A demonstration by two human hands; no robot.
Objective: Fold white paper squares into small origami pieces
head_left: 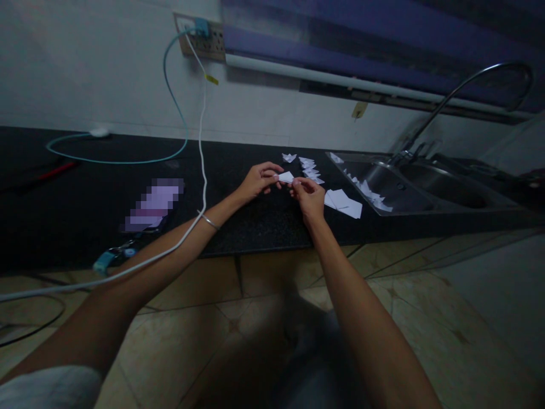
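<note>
Small white folded paper (286, 177), angular, pointed, left hand (260, 178) pinching one end, right hand (310, 196) the other

A dim white wall (106, 68) backs a black counter (259, 230).

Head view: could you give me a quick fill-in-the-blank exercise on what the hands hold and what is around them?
1. The left hand and right hand both hold a folded piece of white ____.
2. A silver bangle circles the ____ forearm.
3. Flat sheets lie between the right hand and the double-basin ____.

Missing words: paper; left; sink.
</note>
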